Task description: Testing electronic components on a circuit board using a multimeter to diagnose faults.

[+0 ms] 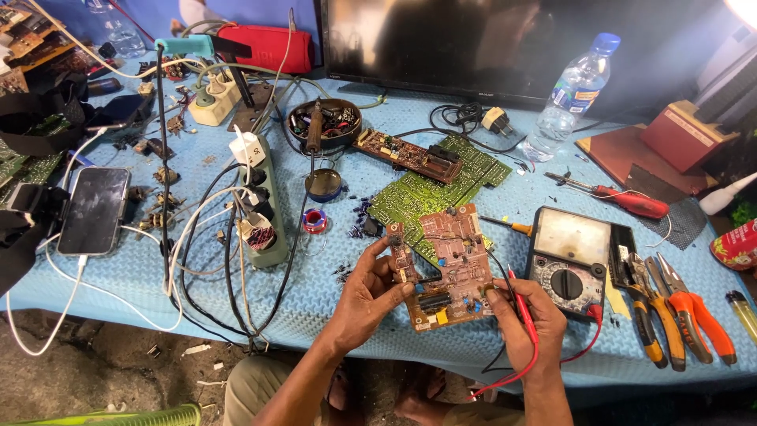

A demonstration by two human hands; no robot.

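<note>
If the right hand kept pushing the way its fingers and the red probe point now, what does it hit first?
The right hand points up-left and already touches the brown circuit board. That board comes first; the green board lies beyond.

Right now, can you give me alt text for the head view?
Left hand holds a brown circuit board over a blue table; right hand holds a red probe at its edge. An analog multimeter sits right, pliers beyond.
</note>
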